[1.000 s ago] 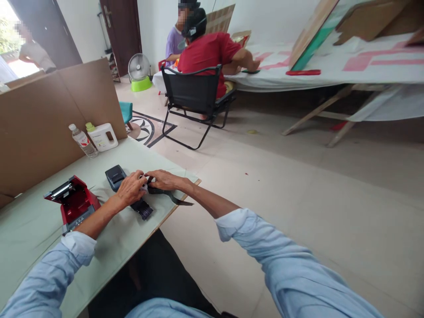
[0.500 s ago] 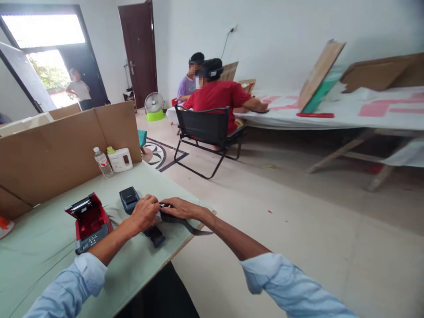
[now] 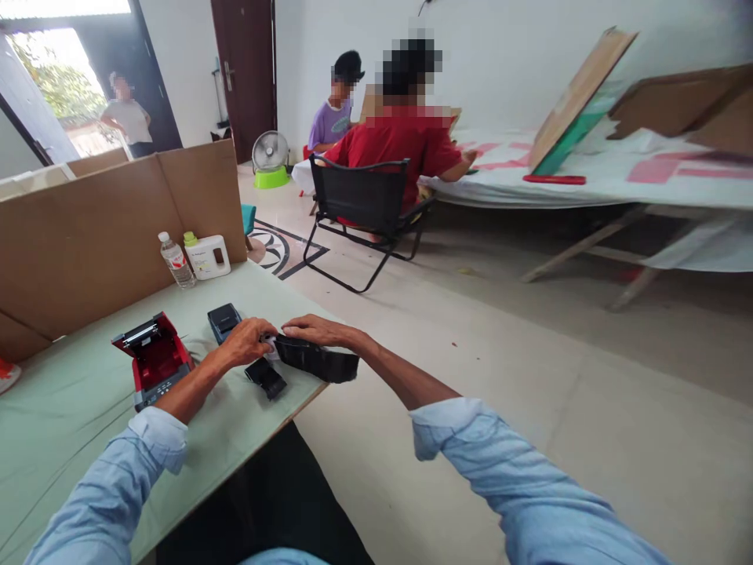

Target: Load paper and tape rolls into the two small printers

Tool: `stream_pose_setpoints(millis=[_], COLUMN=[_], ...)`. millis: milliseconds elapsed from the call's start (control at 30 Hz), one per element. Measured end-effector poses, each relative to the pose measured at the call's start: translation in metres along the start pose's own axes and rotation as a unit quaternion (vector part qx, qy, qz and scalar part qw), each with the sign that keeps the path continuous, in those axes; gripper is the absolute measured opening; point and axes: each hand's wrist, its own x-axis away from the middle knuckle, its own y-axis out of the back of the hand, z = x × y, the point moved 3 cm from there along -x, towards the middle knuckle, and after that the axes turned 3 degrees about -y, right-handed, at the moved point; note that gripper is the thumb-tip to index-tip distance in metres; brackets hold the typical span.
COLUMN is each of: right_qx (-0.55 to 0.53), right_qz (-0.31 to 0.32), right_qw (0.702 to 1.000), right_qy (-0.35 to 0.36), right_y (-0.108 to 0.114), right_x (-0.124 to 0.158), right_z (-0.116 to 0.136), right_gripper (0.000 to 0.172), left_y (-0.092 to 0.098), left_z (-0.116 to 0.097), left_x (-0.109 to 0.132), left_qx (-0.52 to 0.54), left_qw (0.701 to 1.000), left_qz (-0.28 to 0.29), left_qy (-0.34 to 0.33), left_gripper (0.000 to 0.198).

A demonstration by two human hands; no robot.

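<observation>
Work looks midway: over the green table, the left hand pinches a white piece, the right hand meets a loose black strip, grip unclear, and a red device stands open.

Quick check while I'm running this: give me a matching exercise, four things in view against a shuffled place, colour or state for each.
Things:
1. red device
2. white jug
3. black strip
4. fan

Places, colours or states:
A. on a lime-green base
B. right by the right hand
C. lid raised
D. beside the clear bottle

Right pairs: 1-C, 2-D, 3-B, 4-A
</observation>
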Motion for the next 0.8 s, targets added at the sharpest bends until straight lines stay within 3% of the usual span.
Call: stream_pose_setpoints(millis=[100, 167, 267, 367, 567, 667, 800], right_qx=[0.012, 0.063, 0.189, 0.286, 0.356, 0.366, 0.354], right_qz=[0.016, -0.01, -0.074, -0.109, -0.159, -0.184, -0.215], right_qw=[0.999, 0.998, 0.978, 0.952, 0.919, 0.908, 0.903], right_qy=[-0.031, -0.017, 0.044, 0.017, 0.052, 0.089, 0.116], right_y=[0.003, -0.001, -0.019, -0.04, -0.057, -0.062, -0.07], right_x=[0.004, 0.008, 0.013, 0.013, 0.015, 0.02, 0.028], right_z=[0.005, 0.009, 0.015, 0.006, -0.001, 0.001, 0.006], right_gripper=[0.04, 0.04, 0.027, 0.013, 0.014, 0.011, 0.015], left_y=[-0.004, -0.007, -0.014, -0.021, -0.024, -0.021, -0.02], left_z=[-0.002, -0.005, -0.01, -0.009, -0.002, 0.004, 0.007], left_x=[-0.005, -0.007, -0.008, -0.007, 0.003, 0.005, 0.0], left_qx=[-0.015, -0.029, -0.055, -0.069, -0.046, -0.035, -0.026], left_qw=[1.0, 0.999, 0.998, 0.996, 0.996, 0.997, 0.998], left_qz=[0.0, 0.002, 0.005, 0.024, -0.016, -0.055, -0.061], left_qy=[-0.011, -0.022, -0.025, -0.041, -0.079, -0.049, -0.019], left_gripper=[0.035, 0.032, 0.023, 0.009, 0.019, 0.032, 0.027])
